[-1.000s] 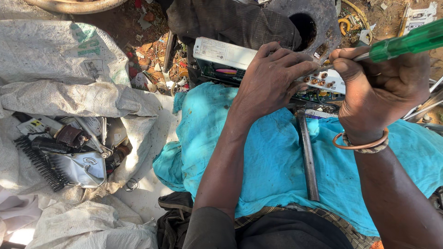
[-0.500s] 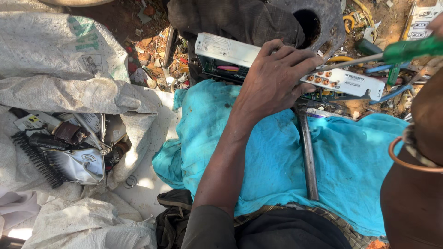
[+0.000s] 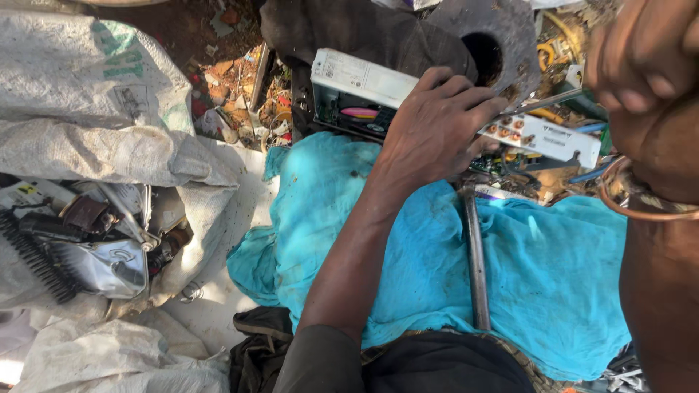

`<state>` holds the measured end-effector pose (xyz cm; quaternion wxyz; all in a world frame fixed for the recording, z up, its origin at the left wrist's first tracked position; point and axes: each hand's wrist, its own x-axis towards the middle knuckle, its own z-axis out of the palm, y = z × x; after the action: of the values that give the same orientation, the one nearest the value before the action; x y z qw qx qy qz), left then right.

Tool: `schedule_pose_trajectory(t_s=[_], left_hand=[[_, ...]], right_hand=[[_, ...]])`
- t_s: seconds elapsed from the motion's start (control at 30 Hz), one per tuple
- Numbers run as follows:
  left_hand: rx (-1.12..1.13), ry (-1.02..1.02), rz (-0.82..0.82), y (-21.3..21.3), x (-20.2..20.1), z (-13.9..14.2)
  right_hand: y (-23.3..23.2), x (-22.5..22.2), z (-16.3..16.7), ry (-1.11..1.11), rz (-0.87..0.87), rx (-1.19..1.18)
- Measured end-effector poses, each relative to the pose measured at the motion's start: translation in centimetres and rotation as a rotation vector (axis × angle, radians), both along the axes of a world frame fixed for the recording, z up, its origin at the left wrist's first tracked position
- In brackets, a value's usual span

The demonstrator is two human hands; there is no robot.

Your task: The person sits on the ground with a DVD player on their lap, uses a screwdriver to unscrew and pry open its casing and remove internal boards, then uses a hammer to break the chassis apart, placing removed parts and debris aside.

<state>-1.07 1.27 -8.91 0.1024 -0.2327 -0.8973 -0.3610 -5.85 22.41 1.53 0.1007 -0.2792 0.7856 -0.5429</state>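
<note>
While the white electronics box (image 3: 451,109) is being prised open at the edge of the turquoise cloth (image 3: 408,269), it is best being pinned flat and the screwdriver (image 3: 542,102) kept shallow. The left hand (image 3: 437,127) is being pressed over it, fingers spread; the right hand (image 3: 644,54) is being held clenched round the tool.

The left hand (image 3: 437,127) rests on the electronics box (image 3: 378,91), which lies at the far edge of the cloth (image 3: 408,269). A metal bar (image 3: 475,262) lies on the cloth, right of the left forearm. Left of the cloth, an open sack (image 3: 87,138) holds scrap parts (image 3: 87,247).
</note>
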Motion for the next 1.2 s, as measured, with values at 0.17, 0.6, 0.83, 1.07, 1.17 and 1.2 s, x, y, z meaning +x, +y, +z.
schedule_pose_trajectory(t_s=[0.17,0.6,0.83,1.07,1.17,1.2], left_hand=[[0.074,-0.020,0.024,-0.1,1.1,0.3],[0.088,-0.020,0.024,0.7,0.7,-0.3],[0.100,-0.071,-0.008,0.1,-0.3,0.4],[0.153,-0.037,0.005,-0.1,0.7,0.4],[0.143,-0.026,0.002,-0.3,0.9,0.3],[0.133,-0.030,-0.010,-0.3,0.9,0.3]], right_hand=[[0.8,3.7,-1.4,0.104,-0.175,-0.020],[0.0,6.6,-2.5,0.159,-0.269,-0.053],[7.9,-3.5,-2.5,-0.183,0.206,-0.115],[7.1,2.4,-1.6,0.025,-0.152,0.122],[5.8,3.4,-2.2,0.088,-0.149,0.179],[5.6,2.8,-2.3,0.091,-0.125,0.220]])
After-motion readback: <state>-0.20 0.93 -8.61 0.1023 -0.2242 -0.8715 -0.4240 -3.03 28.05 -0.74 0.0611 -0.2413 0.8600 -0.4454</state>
